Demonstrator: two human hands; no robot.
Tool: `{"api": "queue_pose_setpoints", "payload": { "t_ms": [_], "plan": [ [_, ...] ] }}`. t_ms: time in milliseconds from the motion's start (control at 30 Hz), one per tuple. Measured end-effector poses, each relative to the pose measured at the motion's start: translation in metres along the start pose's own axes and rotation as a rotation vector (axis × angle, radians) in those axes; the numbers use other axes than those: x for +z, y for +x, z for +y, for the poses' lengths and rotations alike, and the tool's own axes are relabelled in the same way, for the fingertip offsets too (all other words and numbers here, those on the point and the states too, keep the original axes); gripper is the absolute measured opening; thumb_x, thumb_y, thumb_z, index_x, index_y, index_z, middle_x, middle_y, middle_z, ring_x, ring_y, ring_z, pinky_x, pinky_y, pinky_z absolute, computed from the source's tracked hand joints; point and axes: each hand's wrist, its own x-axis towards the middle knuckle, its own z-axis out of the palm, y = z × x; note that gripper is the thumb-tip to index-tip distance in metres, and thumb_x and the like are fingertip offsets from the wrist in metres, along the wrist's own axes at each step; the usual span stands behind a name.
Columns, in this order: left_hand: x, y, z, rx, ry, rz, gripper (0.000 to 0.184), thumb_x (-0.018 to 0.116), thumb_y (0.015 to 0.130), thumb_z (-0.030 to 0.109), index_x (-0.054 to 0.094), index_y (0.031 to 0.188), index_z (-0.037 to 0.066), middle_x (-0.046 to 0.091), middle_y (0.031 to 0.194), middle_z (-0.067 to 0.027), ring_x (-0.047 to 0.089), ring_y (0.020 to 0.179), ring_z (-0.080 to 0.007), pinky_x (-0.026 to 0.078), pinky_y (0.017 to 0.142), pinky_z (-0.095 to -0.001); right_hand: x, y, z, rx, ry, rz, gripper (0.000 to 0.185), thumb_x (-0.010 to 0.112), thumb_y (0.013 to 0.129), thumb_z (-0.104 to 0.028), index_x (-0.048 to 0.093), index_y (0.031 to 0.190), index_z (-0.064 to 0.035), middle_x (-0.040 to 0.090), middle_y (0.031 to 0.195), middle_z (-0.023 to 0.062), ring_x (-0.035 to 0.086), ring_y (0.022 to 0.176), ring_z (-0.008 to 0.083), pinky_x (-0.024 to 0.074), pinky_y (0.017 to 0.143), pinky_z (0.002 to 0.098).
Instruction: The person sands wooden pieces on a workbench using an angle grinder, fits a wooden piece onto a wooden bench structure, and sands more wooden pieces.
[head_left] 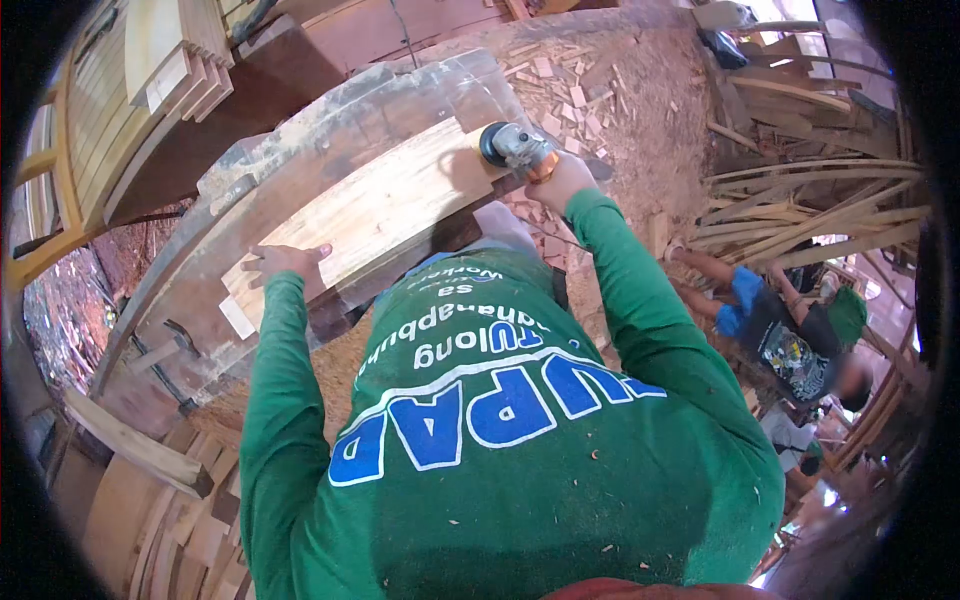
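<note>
- A broad, dust-streaked workbench (325,160) spans the scene before a person in a green long-sleeved shirt (560,480).
- Curved lengths of wood (815,205) lie stacked to the right, near a co-worker in a dark top (795,345).
- The pale board (375,205) lies flat on the bench, slanting up toward the right. Much of its face looks light and even, suggesting work well along, though yellower patches near the right end may still be left; how much is finished cannot be told.
- The left hand (285,262) lies over the board's left end, fingers spread and thumb extended, pinching nothing.
- The right hand (562,185) is wrapped around the orange-banded end of a power tool (520,148) at the opposite end.
- The tool's round dark disc (490,143) meets or hovers just above the board; contact cannot be confirmed.
- Small wood scraps (575,97) litter the ground beyond.
</note>
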Motion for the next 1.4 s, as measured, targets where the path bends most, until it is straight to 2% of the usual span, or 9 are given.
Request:
{"api": "queue_pose_setpoints", "payload": {
  "t_ms": [267,367,700,800,1000,1100,1200,1233,1400],
  "plan": [
    [0.001,0.002,0.0,-0.038,-0.056,-0.005,0.157,0.09,0.062,0.068,-0.004,0.157,-0.014,0.008,0.166,-0.0366,-0.001,0.157,-0.0482,0.009,0.126,-0.0609,-0.019,0.025,-0.022,0.016,-0.071,-0.037,0.054,0.084,0.071,-0.042,0.072,0.106,-0.0021,0.075,0.102,0.0215,0.073,0.095,0.0366,0.057,0.084,0.0437],
    [0.004,0.003,-0.001,-0.052,-0.105,0.012,0.157,0.09,0.061,0.067,-0.004,0.158,-0.013,0.008,0.165,-0.0383,-0.001,0.157,-0.0479,0.009,0.127,-0.0602,-0.016,0.009,-0.013,-0.044,-0.027,-0.058,0.054,0.083,0.07,-0.039,0.071,0.11,-0.0047,0.074,0.105,0.0223,0.071,0.1,0.0398,0.0568,0.089,0.0459],
    [0.011,0.008,-0.009,-0.012,-0.107,0.034,0.16,0.092,0.058,0.067,-0.005,0.158,-0.012,0.009,0.164,-0.0395,-0.001,0.157,-0.0479,0.008,0.126,-0.0615,0.01,-0.029,0.03,-0.086,-0.085,-0.029,0.056,0.085,0.069,-0.043,0.072,0.112,-0.0094,0.074,0.108,0.0197,0.072,0.102,0.0371,0.0567,0.09,0.0455],
    [0.008,0.005,-0.007,-0.029,-0.121,0.034,0.159,0.092,0.059,0.066,-0.004,0.158,-0.012,0.006,0.164,-0.041,0.003,0.156,-0.0515,0.014,0.125,-0.0642,-0.004,-0.025,0.017,-0.017,-0.107,-0.074,0.059,0.085,0.069,-0.043,0.071,0.113,-0.0065,0.074,0.108,0.0203,0.071,0.102,0.0377,0.0564,0.091,0.0461],
    [0.0,0.004,-0.003,-0.014,-0.027,-0.028,0.157,0.092,0.059,0.066,-0.003,0.159,-0.01,0.002,0.164,-0.0405,0.006,0.155,-0.053,0.014,0.125,-0.0634,-0.016,0.012,0.002,-0.066,-0.106,-0.087,0.058,0.084,0.071,-0.042,0.071,0.113,-0.0036,0.075,0.104,0.0208,0.072,0.099,0.0381,0.057,0.087,0.0459],
    [0.007,0.014,-0.004,-0.004,-0.012,-0.003,0.157,0.091,0.06,0.067,-0.001,0.158,-0.014,0.01,0.166,-0.0355,0.0,0.158,-0.0475,0.01,0.125,-0.0648,-0.019,0.035,0.0,-0.109,-0.065,-0.097,0.057,0.083,0.07,-0.045,0.073,0.108,-0.0034,0.075,0.101,0.0211,0.072,0.096,0.0375,0.0576,0.086,0.0451],
    [0.003,0.008,-0.003,-0.041,-0.08,0.001,0.156,0.091,0.06,0.066,-0.001,0.157,-0.014,0.009,0.167,-0.0344,0.0,0.157,-0.0479,0.011,0.125,-0.0656,-0.018,0.054,-0.005,-0.055,-0.095,-0.094,0.057,0.083,0.068,-0.049,0.075,0.102,-0.0028,0.075,0.098,0.0214,0.073,0.093,0.0363,0.0587,0.083,0.0438],
    [0.001,0.007,-0.004,-0.039,-0.082,0.001,0.157,0.091,0.06,0.066,-0.001,0.157,-0.014,0.01,0.167,-0.0345,-0.001,0.157,-0.0479,0.011,0.125,-0.0652,-0.035,0.035,-0.031,-0.056,-0.094,-0.113,0.058,0.083,0.068,-0.049,0.075,0.103,-0.0025,0.075,0.099,0.0218,0.073,0.094,0.0364,0.0587,0.083,0.0437],
    [0.005,0.002,-0.003,-0.081,-0.165,0.031,0.157,0.091,0.059,0.067,-0.002,0.159,-0.011,0.01,0.166,-0.035,-0.001,0.157,-0.0483,0.012,0.126,-0.0617,-0.015,0.025,0.0,-0.12,-0.18,-0.099,0.057,0.082,0.07,-0.048,0.074,0.103,-0.003,0.075,0.1,0.0218,0.073,0.095,0.0379,0.0581,0.085,0.0444]
  ]
}}
